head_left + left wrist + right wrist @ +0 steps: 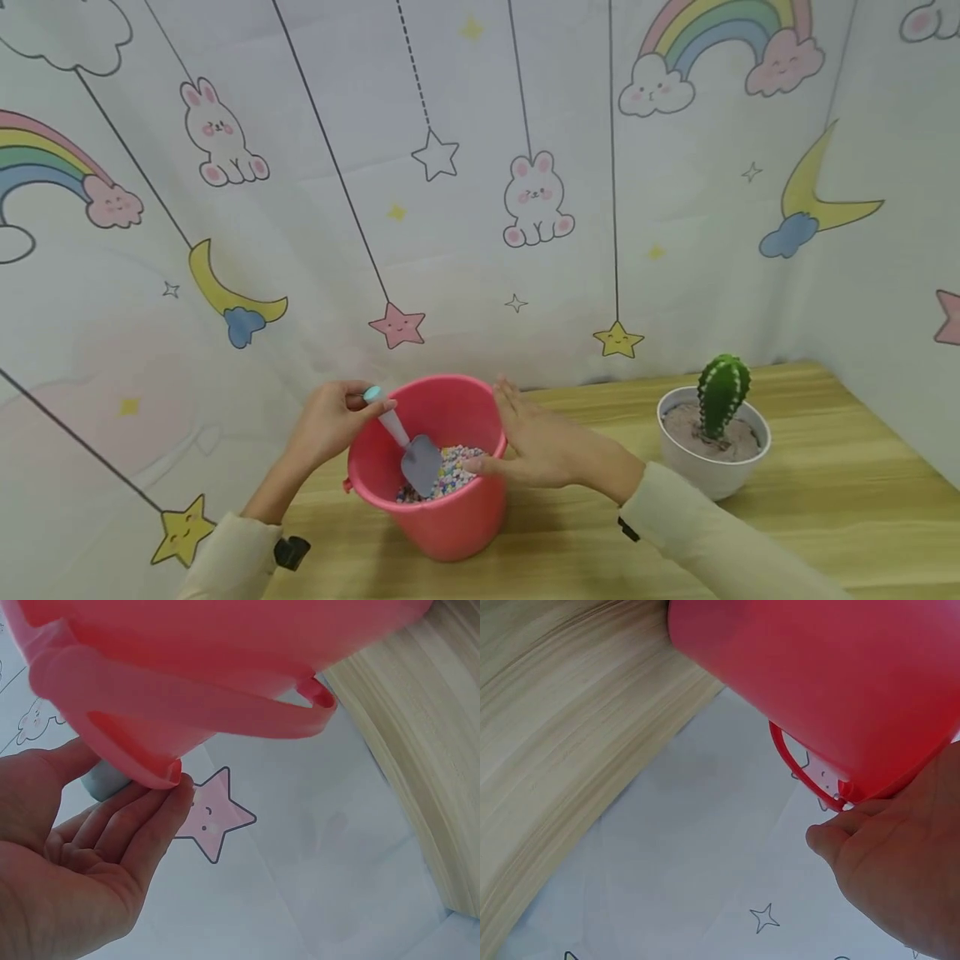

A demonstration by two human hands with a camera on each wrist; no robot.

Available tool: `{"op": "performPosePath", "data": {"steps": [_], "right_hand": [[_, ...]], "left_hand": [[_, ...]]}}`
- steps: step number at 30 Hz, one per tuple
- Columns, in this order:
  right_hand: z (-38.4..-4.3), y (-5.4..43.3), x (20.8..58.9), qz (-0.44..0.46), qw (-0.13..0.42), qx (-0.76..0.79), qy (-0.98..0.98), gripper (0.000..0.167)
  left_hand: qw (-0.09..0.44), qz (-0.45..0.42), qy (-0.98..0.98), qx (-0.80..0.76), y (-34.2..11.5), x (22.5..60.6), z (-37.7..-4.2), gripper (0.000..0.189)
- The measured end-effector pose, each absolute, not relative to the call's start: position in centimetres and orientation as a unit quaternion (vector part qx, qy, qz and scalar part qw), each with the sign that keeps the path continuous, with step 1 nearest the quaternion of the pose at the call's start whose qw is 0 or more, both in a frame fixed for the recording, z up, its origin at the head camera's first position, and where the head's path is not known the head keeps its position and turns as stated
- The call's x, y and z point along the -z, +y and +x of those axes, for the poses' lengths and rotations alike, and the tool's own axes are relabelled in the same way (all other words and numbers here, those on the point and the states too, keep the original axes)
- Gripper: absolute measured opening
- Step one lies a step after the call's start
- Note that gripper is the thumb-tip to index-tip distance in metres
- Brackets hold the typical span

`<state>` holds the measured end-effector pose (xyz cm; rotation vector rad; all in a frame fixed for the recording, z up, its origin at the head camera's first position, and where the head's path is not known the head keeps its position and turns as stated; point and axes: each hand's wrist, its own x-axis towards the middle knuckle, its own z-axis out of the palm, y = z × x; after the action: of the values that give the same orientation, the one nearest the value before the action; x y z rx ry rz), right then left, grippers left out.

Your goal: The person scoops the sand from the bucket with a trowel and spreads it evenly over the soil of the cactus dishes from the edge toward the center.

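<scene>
Our L hand (330,423) pinches shovel (422,468) in bucket (459,530) nr worktop's (577,546) L edge; R hand (538,446), fingers straight, touches bucket.

1. The bucket (457,521) stands on the table (577,533), before the cloth (480,267) hanging behind.
2. Inside the bucket, beads (459,468) lie at the lower part, with the scoop (422,467) slanting in from the left rim, its blade over them.
3. The left hand (337,421) is at the left of the rim, holding the scoop's upper end.
4. The right hand (543,450) lies against the right of the rim, thumb over the edge.
5. The bucket's handle (225,709) hangs on its outer side (best seen from the left wrist).
6. Well apart to the right, a pot (705,471) stands on the table, with a cactus (723,396) in it.
</scene>
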<state>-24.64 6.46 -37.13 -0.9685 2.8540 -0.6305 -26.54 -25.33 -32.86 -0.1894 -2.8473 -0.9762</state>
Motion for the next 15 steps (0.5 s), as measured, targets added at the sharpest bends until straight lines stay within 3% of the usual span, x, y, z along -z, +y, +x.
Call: {"op": "performPosePath", "data": {"steps": [5,15], "right_hand": [[-24.5,6.2,36.3,-0.311,0.033,0.151,0.938,0.122],[-23.9,5.1,35.6,-0.297,0.019,0.079,0.952,0.129]], "left_hand": [[0.053,-0.075,-0.948,0.306,-25.2,32.3,-26.7,0.035],[0.052,-0.100,-0.948,0.298,-24.9,31.4,-26.7,0.038]]}}
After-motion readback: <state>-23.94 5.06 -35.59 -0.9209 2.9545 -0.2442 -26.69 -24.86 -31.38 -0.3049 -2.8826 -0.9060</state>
